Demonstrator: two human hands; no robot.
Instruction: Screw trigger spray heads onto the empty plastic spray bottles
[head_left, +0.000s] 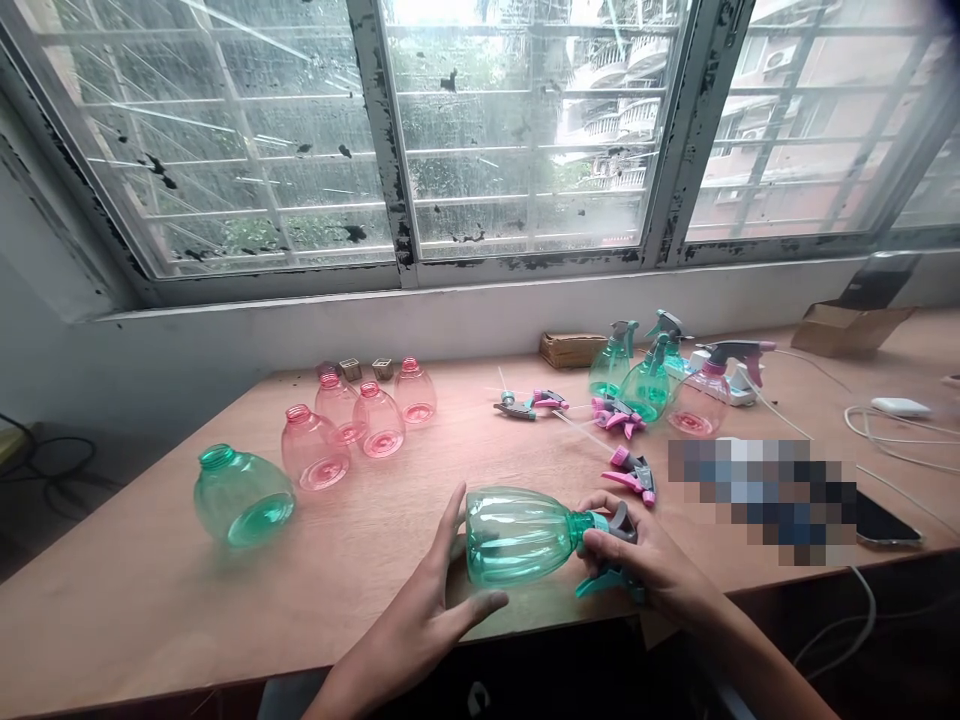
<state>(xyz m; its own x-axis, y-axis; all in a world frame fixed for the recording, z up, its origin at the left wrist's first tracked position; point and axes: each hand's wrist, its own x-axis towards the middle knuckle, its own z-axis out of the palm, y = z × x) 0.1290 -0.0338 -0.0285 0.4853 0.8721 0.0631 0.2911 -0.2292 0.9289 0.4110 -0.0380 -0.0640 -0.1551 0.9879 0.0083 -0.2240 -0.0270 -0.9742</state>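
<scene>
A green spray bottle (521,538) lies sideways above the table's front edge, its base toward the left. My right hand (637,555) is closed round the grey and teal trigger head (611,580) at the bottle's neck. By the base, my left hand (442,580) is open, thumb and fingers apart; whether it touches the plastic I cannot tell. Further left stand a green bottle (244,500) without a head and several pink bottles (315,450), also headless. Loose pink and grey trigger heads (634,475) lie beyond my right hand.
Green bottles (645,385) and a pink bottle (697,400), all with heads on, stand at the back right near a power strip (739,385). A phone (889,520), white cables (892,435) and a cardboard box (847,325) are to the right. Windows line the back wall.
</scene>
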